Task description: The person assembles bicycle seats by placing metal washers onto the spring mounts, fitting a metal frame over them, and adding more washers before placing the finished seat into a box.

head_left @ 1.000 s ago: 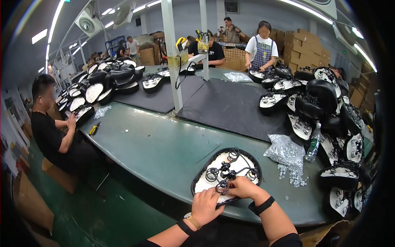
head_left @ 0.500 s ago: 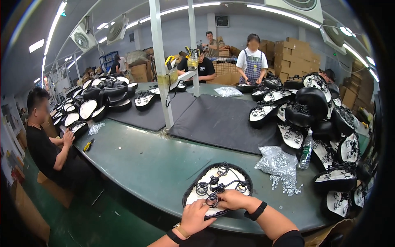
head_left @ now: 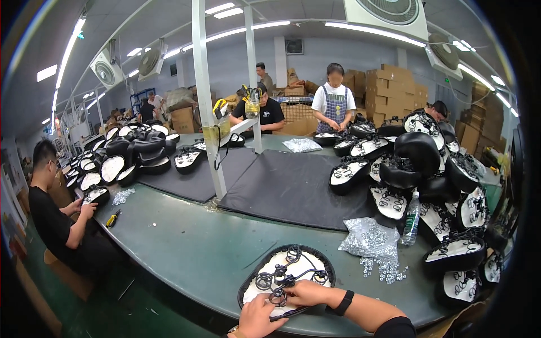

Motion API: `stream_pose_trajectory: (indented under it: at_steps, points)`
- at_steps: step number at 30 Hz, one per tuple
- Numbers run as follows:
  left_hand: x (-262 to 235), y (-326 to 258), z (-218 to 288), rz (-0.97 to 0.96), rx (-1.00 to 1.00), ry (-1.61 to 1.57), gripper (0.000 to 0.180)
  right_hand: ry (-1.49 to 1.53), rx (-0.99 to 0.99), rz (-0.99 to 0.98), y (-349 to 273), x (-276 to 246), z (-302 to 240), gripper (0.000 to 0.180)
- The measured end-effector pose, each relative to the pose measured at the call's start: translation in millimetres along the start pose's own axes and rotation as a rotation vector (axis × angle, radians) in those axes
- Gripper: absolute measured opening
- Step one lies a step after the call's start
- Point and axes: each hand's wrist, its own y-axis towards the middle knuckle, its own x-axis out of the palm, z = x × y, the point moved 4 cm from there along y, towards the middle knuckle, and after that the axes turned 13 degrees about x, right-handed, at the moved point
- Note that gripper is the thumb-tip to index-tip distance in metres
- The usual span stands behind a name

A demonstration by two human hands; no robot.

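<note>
A black saddle [head_left: 265,269] lies upside down at the near table edge, its white underside and black coiled wire springs [head_left: 280,275] facing up. My left hand [head_left: 258,319] grips the saddle's near left rim, its fingertips next to the lowest coil. From the right, my right hand [head_left: 307,293] reaches over the saddle with its fingers closed at that same coil. Whatever sits between the right fingertips is hidden. A black band circles my right wrist.
Right of the saddle lie a clear bag of small metal nuts [head_left: 369,238], loose nuts [head_left: 389,271] and a water bottle [head_left: 411,219]. Many saddles [head_left: 417,152] are piled beyond. A metal post [head_left: 207,101] rises from the table. A co-worker [head_left: 51,208] handles a saddle at left, near pliers [head_left: 113,218].
The whole view has shifted, so things sit further left and the saddle and hands lower. Both hands stay at the saddle's near end. The co-worker at left has lowered their head and hands.
</note>
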Motion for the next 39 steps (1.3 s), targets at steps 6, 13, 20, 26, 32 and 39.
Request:
stream_pose_trajectory:
  at_steps: [6,13,20,26,32,39]
  points:
    - [0.4,-6.7,1.0,0.047,0.013,0.050,0.053,0.070,0.102,-0.006,-8.4,-7.4,-11.0,0.044]
    - [2.5,-0.2,0.6,0.073,0.037,0.042,0.052,0.022,-0.019,0.074,-8.5,-3.8,-7.4,0.037]
    - [3.1,-5.4,-2.5,0.069,0.038,0.051,0.053,0.020,-0.035,0.073,-7.8,-2.0,-8.7,0.036]
    - [-0.1,-2.6,-8.5,0.022,0.031,-0.057,0.045,0.077,-0.049,0.100,-9.0,-6.8,-11.9,0.031]
    - [-1.0,-3.6,-11.4,0.015,0.025,-0.064,0.047,0.076,-0.011,0.073,-8.7,-7.0,-11.1,0.029]
    - [3.1,-4.9,-21.6,-0.038,0.085,0.052,0.057,0.076,-0.005,0.096,-12.5,-9.2,-16.3,0.029]
